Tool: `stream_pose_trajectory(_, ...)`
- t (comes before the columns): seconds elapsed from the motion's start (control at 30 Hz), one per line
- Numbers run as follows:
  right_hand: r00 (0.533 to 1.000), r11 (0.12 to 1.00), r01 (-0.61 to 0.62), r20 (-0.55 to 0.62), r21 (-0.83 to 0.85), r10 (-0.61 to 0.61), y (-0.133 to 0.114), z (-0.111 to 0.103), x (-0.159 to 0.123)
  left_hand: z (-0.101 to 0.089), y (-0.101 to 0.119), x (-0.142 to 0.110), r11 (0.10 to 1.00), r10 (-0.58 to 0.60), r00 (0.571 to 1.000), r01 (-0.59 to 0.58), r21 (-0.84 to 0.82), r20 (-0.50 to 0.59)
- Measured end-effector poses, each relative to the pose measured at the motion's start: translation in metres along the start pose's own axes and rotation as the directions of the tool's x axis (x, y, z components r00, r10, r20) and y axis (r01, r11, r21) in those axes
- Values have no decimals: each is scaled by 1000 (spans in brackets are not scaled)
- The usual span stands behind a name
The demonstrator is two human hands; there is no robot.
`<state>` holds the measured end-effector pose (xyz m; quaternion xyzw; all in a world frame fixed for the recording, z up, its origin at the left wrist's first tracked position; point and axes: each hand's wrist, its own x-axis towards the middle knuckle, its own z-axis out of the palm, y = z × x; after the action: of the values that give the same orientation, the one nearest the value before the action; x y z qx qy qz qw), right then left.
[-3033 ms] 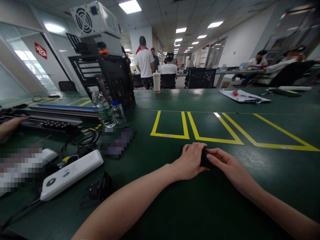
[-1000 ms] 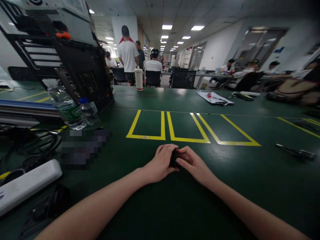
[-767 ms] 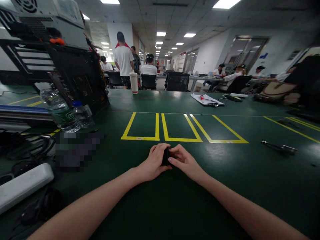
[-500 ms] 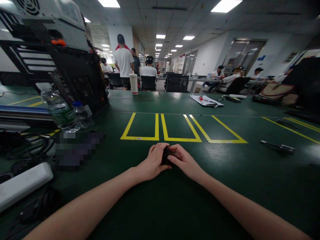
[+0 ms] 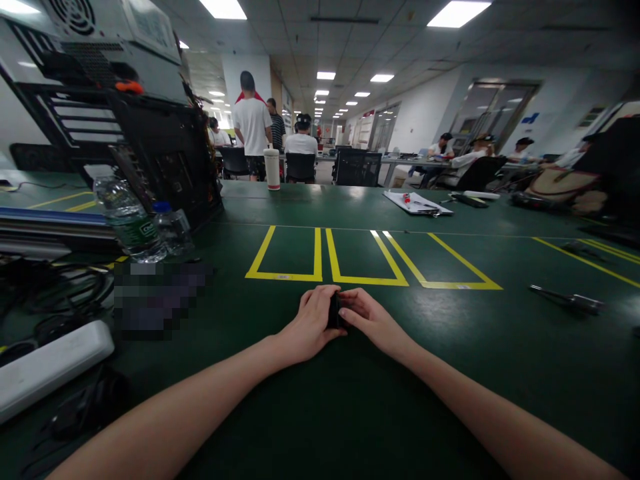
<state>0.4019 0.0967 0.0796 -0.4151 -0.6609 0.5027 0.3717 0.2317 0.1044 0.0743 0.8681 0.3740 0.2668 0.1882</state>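
Observation:
Both of my hands rest on the green table [image 5: 350, 413] just in front of the yellow taped boxes [image 5: 320, 257]. My left hand [image 5: 311, 325] is curled around a small black object [image 5: 333, 311], and my right hand [image 5: 373, 320] pinches the same object from the other side. The fingers hide most of it, so I cannot make out what it is.
An open black computer case [image 5: 155, 153] with a grey power supply on top stands at the back left, with two water bottles [image 5: 131, 223] in front. Cables and a white power strip [image 5: 47, 367] lie at the left. A screwdriver [image 5: 567, 299] lies at the right. A clipboard [image 5: 417, 203] and a cup [image 5: 272, 168] stand farther back. Several people are in the background.
Over three seconds the view has turned to the right, then settled. Both hands stay closed on the small black object, with only slight finger shifts.

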Motion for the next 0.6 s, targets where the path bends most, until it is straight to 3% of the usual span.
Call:
stream_pose_trajectory(0.2,996,998,54,66,13,-55,1,2,-2,0,-2,0,1000,1,1000,-1,-3,-3)
stream_pose_trajectory(0.4,997,996,81,4,27,-81,9,1,2,2,-3,2,999,41,999,-41,-4,-22)
stream_pose_trajectory(0.6,997,996,78,27,38,-79,9,-1,1,2,-3,2,999,31,1000,-31,-10,-4)
